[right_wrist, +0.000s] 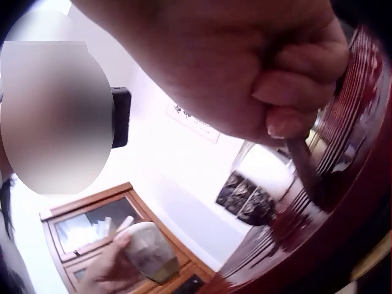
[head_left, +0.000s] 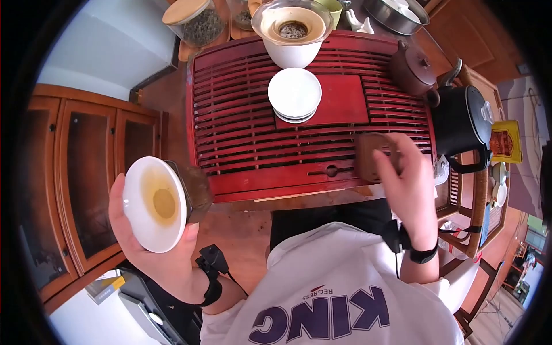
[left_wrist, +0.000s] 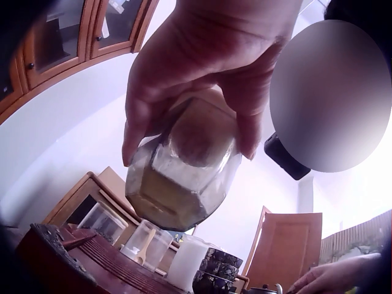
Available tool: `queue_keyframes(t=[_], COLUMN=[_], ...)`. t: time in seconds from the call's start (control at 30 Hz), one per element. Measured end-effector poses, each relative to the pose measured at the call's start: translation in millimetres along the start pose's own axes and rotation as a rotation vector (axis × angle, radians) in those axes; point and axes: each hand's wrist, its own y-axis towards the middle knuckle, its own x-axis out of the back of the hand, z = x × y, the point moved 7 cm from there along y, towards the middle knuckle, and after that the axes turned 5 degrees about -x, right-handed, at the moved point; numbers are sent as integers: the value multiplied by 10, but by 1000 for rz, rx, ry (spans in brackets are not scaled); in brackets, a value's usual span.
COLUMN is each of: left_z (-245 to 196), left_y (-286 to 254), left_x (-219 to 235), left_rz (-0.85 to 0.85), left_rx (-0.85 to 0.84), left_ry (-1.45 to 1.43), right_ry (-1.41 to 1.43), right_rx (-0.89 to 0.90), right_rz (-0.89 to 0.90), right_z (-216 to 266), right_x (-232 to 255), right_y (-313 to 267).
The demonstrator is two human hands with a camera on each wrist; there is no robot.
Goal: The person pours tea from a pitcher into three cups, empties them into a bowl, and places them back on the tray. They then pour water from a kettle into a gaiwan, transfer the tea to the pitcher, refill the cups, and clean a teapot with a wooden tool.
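In the head view my left hand (head_left: 164, 253) grips a faceted glass cup (head_left: 192, 192), raised and tilted left of the tea tray (head_left: 259, 178). At its mouth sits a white bowl-shaped piece (head_left: 141, 210) with a round yellowish centre. A pale yellow liquid (left_wrist: 165, 205) shows low in the glass in the left wrist view. My right hand (head_left: 409, 181) pinches a flat brown square piece (head_left: 366, 155) over the tray's front right edge. In the right wrist view my fingers (right_wrist: 294, 92) curl around it, its lower edge (right_wrist: 312, 184) close to the slats.
Stacked white-lined cups (head_left: 294, 93) stand mid-tray. Behind them is a white vessel (head_left: 293, 54) topped by a glass bowl with a brown filter. A clay teapot (head_left: 413, 69) and black kettle (head_left: 463, 121) stand right. Lidded jars (head_left: 198, 26) stand at the back left; wooden cabinets (head_left: 89, 172) line the left.
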Motion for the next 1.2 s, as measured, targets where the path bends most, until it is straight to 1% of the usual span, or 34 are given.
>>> queue_keyframes(t=[0.03, 0.07, 0.1, 0.13, 0.17, 0.23, 0.3, 0.33, 0.37, 0.4, 0.43, 0.5, 0.53, 0.57, 0.63, 0.67, 0.73, 0.77, 0.83, 0.87, 0.9, 0.93, 0.97, 1.03, 1.07, 1.1, 1.17, 1.2], left_z=[-12, -17, -26, -33, -44, -48, -47, -44, -32, -21, -12, -19, -32, -36, -58, -54, -61, -62, -81, -75, -82, -99, -114, -164, -171, -165, -152, -153], left_y=[-7, -14, -22, -27, -34, -47, -51, -51, -50, -47, -41, -17, -6, -1, 5, 4, 2, 1, -3, -12, -23, -34, -38, -40, -41, -43, -47, -47], left_x=[-10, -11, -4, 4, -6, 1, 16, 15, -5, -31, -60, -111, -128, -162, -179, -180, -175, -188, -214, -194, -187, -195, -201, -251, -272, -292, -333, -342], left_rz=[2, 2, -4, -9, -5, -57, -53, -50, -48, -53, -57, -71, -89, -85, -112, -111, -91, -90, -104, -102, -49, 5, 7, 28, 30, 34, 43, 28], left_rx=[-4, -3, -6, -9, -7, 26, 30, 31, 40, 49, 58, 49, 33, 38, 34, 36, 20, 21, 6, 6, -19, -44, -46, -76, -77, -61, -38, -35], left_ry=[9, 12, 31, 50, 54, 32, 67, 104, 105, 70, 34, 54, 74, 71, 82, 80, 105, 106, 120, 124, 164, 203, 204, 275, 270, 263, 245, 242], right_ry=[107, 222, 238, 187, 121, 41, 30, 45, 38, 56, 90, 38, 53, 19, 80, 77, 218, 218, 419, 428, 438, 412, 385, 232, 296, 244, 97, 174], right_rx=[28, 160, 203, 301, 350, 348, 301, 263, 190, 191, 122, -16, -29, -122, -155, -156, -157, -158, -99, -99, -152, -29, 96, 116, 129, 141, 109, 121], right_rz=[42, 36, 76, 89, 119, 121, 77, 33, 32, -29, -54, -78, -131, -130, -200, -200, -178, -177, -171, -107, -83, -81, -81, 75, 72, 15, -38, -105], right_z=[143, 298, 442, 582, 660, 707, 551, 413, 259, 111, -66, -438, -550, -691, -964, -955, -891, -801, -539, -476, -393, -240, -97, 59, 34, 41, -114, -296], right_x=[-86, -214, -368, -518, -688, -819, -736, -629, -502, -333, -187, 91, 237, 365, 530, 537, 513, 464, 325, 256, 180, 67, -35, -248, -354, -328, -143, -52], right_y=[-27, -58, -89, -141, -182, -192, -118, -64, -4, 40, 66, 113, 124, 146, 199, 201, 202, 203, 203, 203, 212, 239, 250, 207, 164, 142, 199, 236])
